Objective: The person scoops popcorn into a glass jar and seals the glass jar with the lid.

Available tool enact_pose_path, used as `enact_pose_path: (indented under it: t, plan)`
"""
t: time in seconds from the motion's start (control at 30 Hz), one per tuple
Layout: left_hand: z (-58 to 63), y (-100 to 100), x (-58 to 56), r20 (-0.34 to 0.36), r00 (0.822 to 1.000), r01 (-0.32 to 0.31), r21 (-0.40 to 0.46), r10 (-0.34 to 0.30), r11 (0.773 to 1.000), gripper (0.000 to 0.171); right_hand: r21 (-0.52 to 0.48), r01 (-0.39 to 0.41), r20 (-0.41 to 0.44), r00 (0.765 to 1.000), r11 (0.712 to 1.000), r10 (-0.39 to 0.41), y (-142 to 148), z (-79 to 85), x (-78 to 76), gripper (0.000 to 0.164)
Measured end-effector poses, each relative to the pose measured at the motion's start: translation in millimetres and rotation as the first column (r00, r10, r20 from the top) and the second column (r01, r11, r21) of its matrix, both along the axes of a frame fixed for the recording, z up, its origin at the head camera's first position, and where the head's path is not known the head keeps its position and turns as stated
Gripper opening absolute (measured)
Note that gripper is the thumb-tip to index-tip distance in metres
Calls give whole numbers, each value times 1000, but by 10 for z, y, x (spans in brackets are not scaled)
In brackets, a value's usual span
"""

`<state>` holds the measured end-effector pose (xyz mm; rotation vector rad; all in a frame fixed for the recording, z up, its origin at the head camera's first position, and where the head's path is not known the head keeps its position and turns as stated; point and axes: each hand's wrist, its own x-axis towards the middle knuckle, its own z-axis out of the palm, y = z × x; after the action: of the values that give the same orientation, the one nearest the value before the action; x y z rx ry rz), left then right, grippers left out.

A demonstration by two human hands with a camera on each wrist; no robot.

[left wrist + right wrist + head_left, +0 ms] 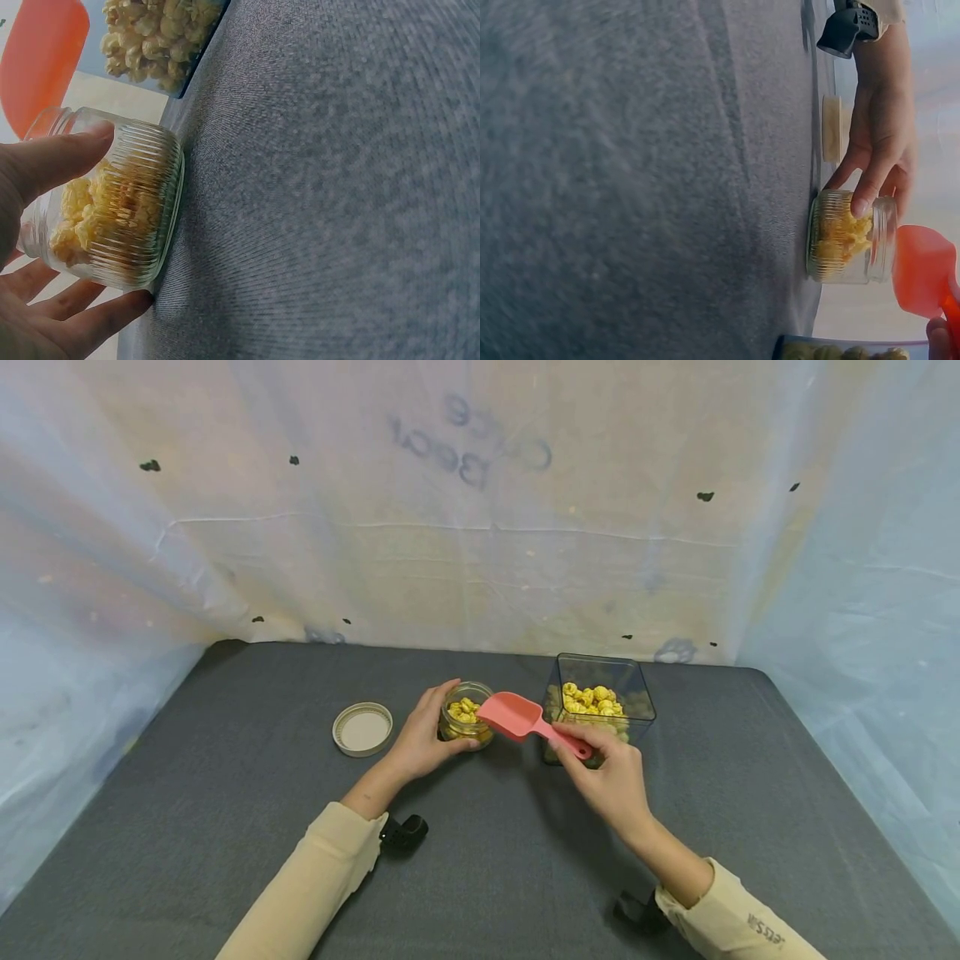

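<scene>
Fingers and thumb of my left hand (418, 742) grip a ribbed glass jar (159, 206) by its sides. The jar stands upright on the table, partly filled with yellow popcorn (464, 710). In my right hand (618, 777) I pinch the handle of a pink scoop (512, 713). The scoop's blade hangs at the jar's right rim in the head view, with no popcorn showing in it. Behind the right hand stands a dark see-through square container (628, 677), also holding popcorn (592, 700); the hand and handle hide part of its front.
A round jar lid (363, 729) with a pale inside lies on the grey cloth-covered table (480, 877), left of the jar. Plastic sheeting (480, 585) hangs along the back and both sides. Each wrist carries a black strapped device (405, 832).
</scene>
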<state>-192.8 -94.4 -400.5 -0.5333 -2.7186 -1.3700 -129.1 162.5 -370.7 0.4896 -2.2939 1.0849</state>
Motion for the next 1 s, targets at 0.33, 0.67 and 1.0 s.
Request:
enact_pose_path:
  t: [0.33, 0.67, 1.0]
  plan:
    - [0, 18, -7, 1, 1000, 0, -5, 0, 1000, 94, 9, 24, 54, 998, 1000, -24, 5, 4, 10, 23]
    - [1, 33, -4, 6, 1000, 5, -1, -5, 1000, 93, -47, 1, 50, 999, 999, 2, 25, 44, 4, 23]
    - [58, 54, 32, -11, 1000, 4, -74, -5, 997, 95, -188, -32, 114, 992, 982, 54, 90, 207, 43, 20]
